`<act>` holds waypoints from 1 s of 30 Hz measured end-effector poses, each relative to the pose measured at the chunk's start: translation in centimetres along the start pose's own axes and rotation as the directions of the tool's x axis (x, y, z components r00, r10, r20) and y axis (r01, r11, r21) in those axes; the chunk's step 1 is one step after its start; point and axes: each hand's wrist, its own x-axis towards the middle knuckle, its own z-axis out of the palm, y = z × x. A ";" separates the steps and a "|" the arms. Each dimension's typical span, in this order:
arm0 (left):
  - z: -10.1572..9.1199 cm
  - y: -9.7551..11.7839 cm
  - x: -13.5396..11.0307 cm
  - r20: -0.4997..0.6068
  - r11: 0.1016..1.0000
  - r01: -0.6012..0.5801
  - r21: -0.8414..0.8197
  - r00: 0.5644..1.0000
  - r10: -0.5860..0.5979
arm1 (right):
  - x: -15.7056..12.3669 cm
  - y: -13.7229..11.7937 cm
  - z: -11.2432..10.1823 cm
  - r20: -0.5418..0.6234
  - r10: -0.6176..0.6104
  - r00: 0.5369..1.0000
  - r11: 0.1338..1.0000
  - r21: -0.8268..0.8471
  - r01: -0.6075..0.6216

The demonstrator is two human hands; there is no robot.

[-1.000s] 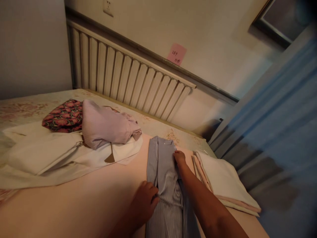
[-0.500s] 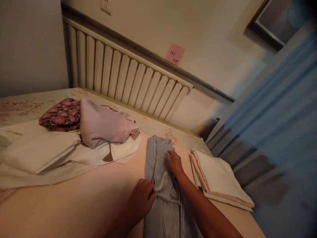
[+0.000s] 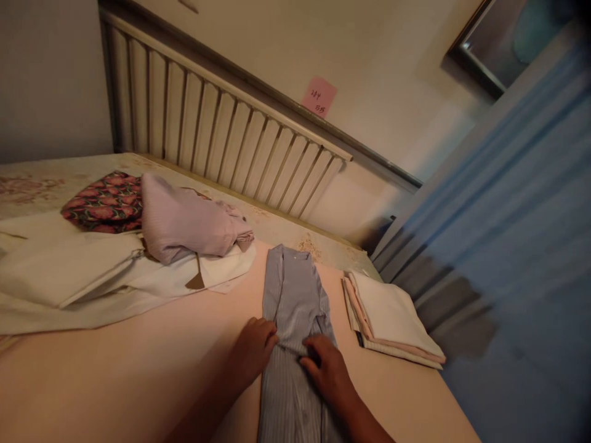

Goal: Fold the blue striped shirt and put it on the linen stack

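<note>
A blue-grey ribbed top (image 3: 298, 295) lies lengthwise, its sides folded inward into a long strip, with the neckline at the far end. At its left edge is my left hand (image 3: 253, 351), fingers curled and thumb close to them, pinching the fabric edge. My right hand (image 3: 330, 372) is over the right side of the top at about the same height, its thumb and bent forefinger apart. How firmly its fingertips touch the cloth is hard to see. The near end of the top runs out of view at the bottom.
Folded white and peach cloths (image 3: 392, 314) are stacked to the right. Leftward lie a lilac garment (image 3: 184, 218), a red-and-black floral cloth (image 3: 108, 206) and white clothing (image 3: 92, 271). A radiator (image 3: 221, 123) lines the wall; a blue curtain (image 3: 521, 246) hangs at the right.
My right hand has drawn back along the top from near the neckline to its middle. My left hand's thumb and fingers have closed together at the left edge. The view has shifted slightly.
</note>
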 end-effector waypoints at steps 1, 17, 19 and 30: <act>0.1 -0.1 0.0 -0.002 1.000 -0.008 0.009 1.000 0.008 | -0.3 -0.1 0.2 -0.001 -0.028 1.000 0.999 -0.039 0.028; 0.4 -0.4 0.3 -0.014 0.997 -0.012 0.072 1.000 0.013 | -0.6 -0.2 1.3 0.008 -0.108 0.994 0.962 -0.250 0.106; 0.2 -0.3 0.3 -0.005 0.997 -0.015 0.076 1.000 0.016 | -0.5 0.0 1.1 -0.019 -0.135 0.991 0.957 -0.261 0.125; 0.6 0.2 0.0 0.092 0.983 0.033 0.179 0.994 -0.051 | -1.5 0.9 0.6 -0.039 -0.246 0.969 0.858 -0.474 0.199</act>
